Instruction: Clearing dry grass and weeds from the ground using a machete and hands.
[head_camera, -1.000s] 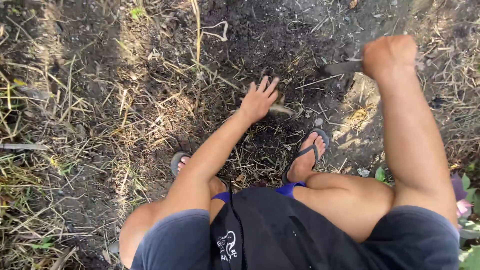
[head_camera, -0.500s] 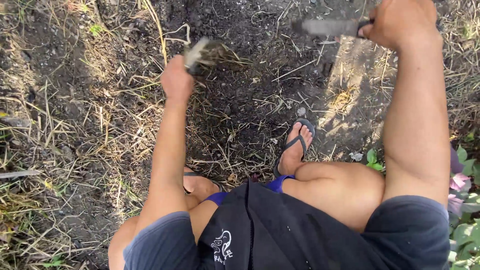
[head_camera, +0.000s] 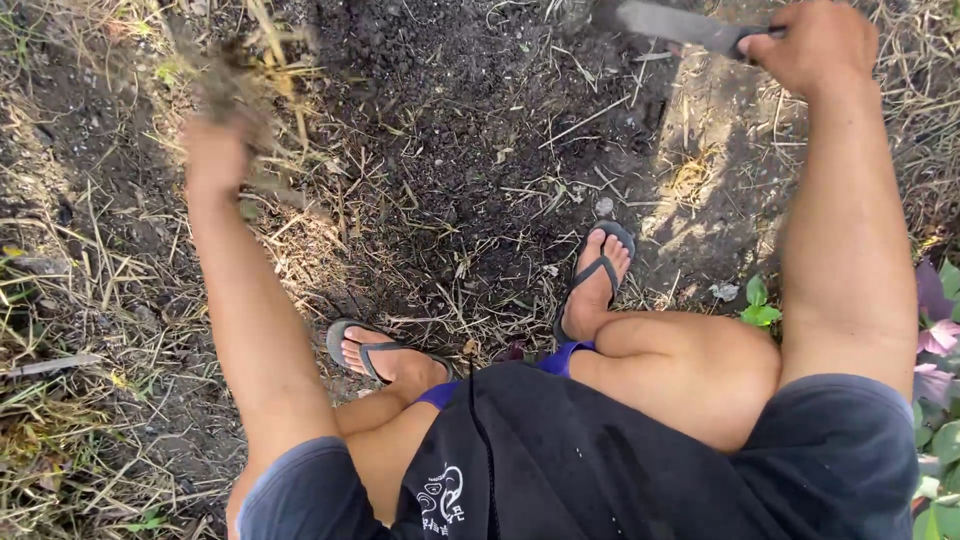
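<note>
Underfoot, dark tilled soil (head_camera: 470, 110) fills the middle of the view, with dry straw (head_camera: 100, 290) strewn to its left. Both feet in flip-flops (head_camera: 597, 272) stand on it. Up at the right, the right hand (head_camera: 815, 45) is fisted around a knife (head_camera: 680, 25) with a flat grey blade. Out to the left, the blurred left hand (head_camera: 215, 155) grips a clump of dry weeds (head_camera: 245, 70) above the straw.

A blurred clump of dry weeds (head_camera: 245, 70) is gripped by the left hand (head_camera: 215, 155) at upper left. A blade (head_camera: 675, 25) is held by the right hand (head_camera: 815, 45) at upper right, above dark soil (head_camera: 470, 120).
</note>
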